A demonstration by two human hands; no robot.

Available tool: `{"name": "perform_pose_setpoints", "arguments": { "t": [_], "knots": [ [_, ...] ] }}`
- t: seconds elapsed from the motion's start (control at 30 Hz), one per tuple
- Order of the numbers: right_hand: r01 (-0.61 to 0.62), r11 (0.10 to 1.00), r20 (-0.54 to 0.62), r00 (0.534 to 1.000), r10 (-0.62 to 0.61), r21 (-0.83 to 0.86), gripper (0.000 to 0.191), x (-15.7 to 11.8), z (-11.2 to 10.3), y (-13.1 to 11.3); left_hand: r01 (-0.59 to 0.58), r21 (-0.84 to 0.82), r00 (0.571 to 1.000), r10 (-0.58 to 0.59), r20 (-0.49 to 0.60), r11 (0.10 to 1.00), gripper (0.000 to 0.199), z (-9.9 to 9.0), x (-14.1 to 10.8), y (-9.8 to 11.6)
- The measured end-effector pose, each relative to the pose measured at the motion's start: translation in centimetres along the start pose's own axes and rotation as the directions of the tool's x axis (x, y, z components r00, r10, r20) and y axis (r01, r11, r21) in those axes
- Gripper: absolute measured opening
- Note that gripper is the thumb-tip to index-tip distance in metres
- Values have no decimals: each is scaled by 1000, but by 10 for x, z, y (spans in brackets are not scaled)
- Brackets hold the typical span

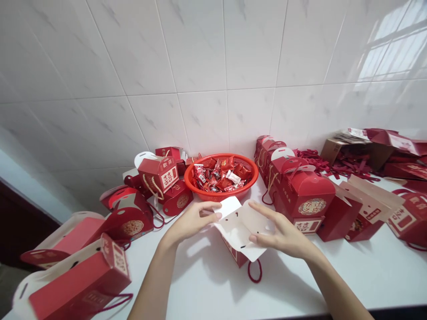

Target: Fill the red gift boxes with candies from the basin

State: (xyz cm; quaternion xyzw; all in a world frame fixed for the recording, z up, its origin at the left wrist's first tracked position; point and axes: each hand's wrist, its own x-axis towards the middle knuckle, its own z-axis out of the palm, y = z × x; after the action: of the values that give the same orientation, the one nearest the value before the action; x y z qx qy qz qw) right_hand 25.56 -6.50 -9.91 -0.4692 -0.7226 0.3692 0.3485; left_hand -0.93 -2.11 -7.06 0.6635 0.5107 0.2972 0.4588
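Observation:
In the middle of the head view a small red gift box [238, 231] stands on the table with its top flaps spread, their white inner sides showing. My left hand [193, 220] pinches a flap at its left, thumb and fingertips close together. My right hand [280, 229] grips the flaps on the right side, thumb toward the near edge and index finger at the far edge. A dark red cord loop [255, 272] hangs from the box onto the table. Just behind stands a red plastic basket [188, 178] of wrapped candies [222, 173].
Several red gift boxes [133, 218] crowd the left side, some with flaps up. More red boxes [298, 195] are stacked on the right. Behind them lie dark red ribbons [310, 158] and flat cartons [353, 134]. A tiled wall [207, 53] closes off the white table [200, 293].

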Motion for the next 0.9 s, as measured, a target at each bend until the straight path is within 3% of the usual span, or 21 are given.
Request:
{"name": "perform_pose_setpoints", "arguments": {
  "t": [0.13, 0.23, 0.33, 0.47, 0.5, 0.6, 0.73, 0.9],
  "knots": [
    [41, 999, -11, 999, -41, 28, 83, 5, 4, 5, -143, 63, 981, 150, -127, 988, 42, -21, 21, 10],
    [37, 997, -55, 998, -34, 65, 77, 6, 9, 6, -164, 195, 947, 209, -243, 967, 36, -37, 52, 17],
    [52, 990, -119, 992, -37, 130, 68, 7, 15, 8, 21, 452, 964, 102, -246, 892, 32, -47, 90, 20],
    [88, 984, -170, 984, -61, 155, 56, 6, 20, 12, 147, 537, 978, -42, -203, 831, 6, -44, 136, 14],
    [94, 984, -173, 983, -67, 150, 54, 6, 20, 13, 168, 545, 978, -68, -199, 822, 9, -41, 145, 12],
    [102, 986, -173, 982, -78, 132, 50, 5, 21, 14, 221, 534, 970, -126, -210, 816, 24, -33, 161, 3],
    [100, 989, -171, 982, -81, 108, 49, 5, 21, 14, 258, 414, 959, -177, -223, 873, 20, -32, 165, -6],
    [119, 991, -166, 980, -108, 59, 49, 4, 22, 13, 122, 163, 956, -72, -283, 979, 10, -41, 162, -10]
  ]
}}
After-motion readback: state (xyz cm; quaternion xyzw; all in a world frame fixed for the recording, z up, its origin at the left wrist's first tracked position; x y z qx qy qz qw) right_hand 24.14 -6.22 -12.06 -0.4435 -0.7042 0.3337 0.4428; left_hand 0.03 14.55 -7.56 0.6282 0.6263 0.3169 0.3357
